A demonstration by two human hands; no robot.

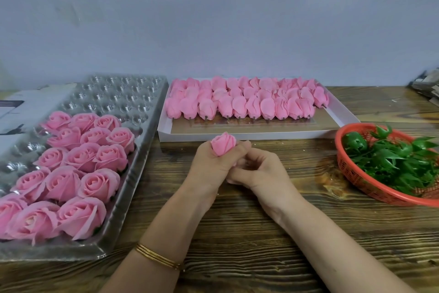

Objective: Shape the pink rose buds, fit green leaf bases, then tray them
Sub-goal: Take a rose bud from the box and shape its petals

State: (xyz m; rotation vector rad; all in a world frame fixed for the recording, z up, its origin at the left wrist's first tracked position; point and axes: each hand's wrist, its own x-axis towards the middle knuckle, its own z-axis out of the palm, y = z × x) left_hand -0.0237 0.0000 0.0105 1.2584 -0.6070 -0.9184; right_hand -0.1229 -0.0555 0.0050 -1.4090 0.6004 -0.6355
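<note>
My left hand (pixel 213 162) grips a closed pink rose bud (pixel 223 144), whose tip pokes up out of the fist. My right hand (pixel 256 169) is curled against the left one, its fingertips at the bud's hidden lower end. Behind the hands a white box (pixel 342 116) holds several rows of unshaped pink buds (pixel 244 102). At the left a clear plastic cell tray (pixel 133 93) carries several opened pink roses (pixel 78 157) in its near cells. A red basket (pixel 356 178) at the right holds green leaf bases (pixel 394 159).
Everything stands on a dark wooden table (pixel 261 233) against a pale wall. A grey box (pixel 26 105) lies behind the tray at the far left. Some papers (pixel 427 88) sit at the far right edge. A gold bangle (pixel 156 257) is on my left wrist.
</note>
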